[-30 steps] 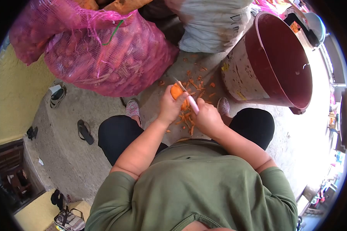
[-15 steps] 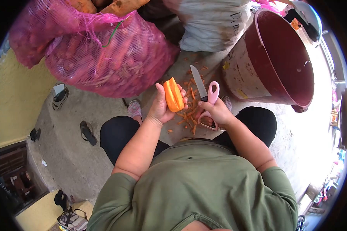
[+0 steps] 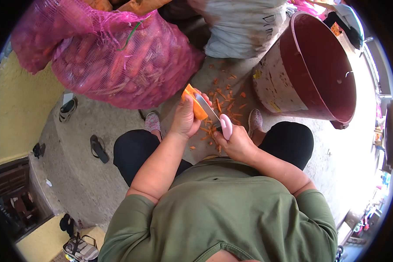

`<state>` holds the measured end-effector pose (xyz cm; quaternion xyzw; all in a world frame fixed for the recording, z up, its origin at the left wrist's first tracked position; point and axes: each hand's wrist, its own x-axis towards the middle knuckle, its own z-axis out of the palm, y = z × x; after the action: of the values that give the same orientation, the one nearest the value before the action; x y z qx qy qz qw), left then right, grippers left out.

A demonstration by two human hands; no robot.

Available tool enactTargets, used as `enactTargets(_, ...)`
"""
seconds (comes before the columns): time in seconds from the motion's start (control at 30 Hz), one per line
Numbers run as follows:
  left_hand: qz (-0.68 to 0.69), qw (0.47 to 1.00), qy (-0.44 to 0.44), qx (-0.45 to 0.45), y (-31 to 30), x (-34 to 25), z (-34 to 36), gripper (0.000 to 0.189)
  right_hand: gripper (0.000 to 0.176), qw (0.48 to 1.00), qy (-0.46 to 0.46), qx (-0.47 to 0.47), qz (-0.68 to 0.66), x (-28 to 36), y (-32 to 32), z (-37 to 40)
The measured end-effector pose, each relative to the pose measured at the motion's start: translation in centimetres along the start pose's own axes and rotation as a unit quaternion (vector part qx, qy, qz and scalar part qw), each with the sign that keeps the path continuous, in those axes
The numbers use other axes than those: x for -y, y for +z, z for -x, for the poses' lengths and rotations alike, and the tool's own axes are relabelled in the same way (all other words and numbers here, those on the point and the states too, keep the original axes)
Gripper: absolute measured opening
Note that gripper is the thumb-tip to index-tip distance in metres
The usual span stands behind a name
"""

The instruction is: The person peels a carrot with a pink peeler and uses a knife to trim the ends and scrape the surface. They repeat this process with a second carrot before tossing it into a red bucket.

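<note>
Left hand [image 3: 187, 118] closed around peeled orange vegetable piece [image 3: 198, 107], right hand [image 3: 236, 142] closed around black-and-pink-handled steel knife [image 3: 207, 110], blade against piece, orange peelings below.

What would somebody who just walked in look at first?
Probably the big pink mesh bag at the upper left, bulging with what look like carrots. The large dark red bucket with its wide open mouth, at the upper right, stands out too. Then, in the middle, there's the bright orange piece in the left hand, with the knife in the right hand against it.
</note>
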<state>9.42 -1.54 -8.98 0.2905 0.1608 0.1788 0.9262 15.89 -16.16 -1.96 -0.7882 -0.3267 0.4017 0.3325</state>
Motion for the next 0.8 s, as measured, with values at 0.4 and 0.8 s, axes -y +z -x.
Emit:
enactTargets(0.4, -0.076, 0.989, 0.083, -0.091, 0.1, 1.2, 0.0, 0.038, 0.023, 0.984, 0.005, -0.038, 0.174, -0.9, 1.3, -1.1)
enactTargets(0.8, 0.029, 0.979, -0.023, -0.199, 0.6, 1.4, 0.0, 0.041, 0.020, 0.984, -0.005, -0.033, 0.176, -2.2, 3.0, -3.3)
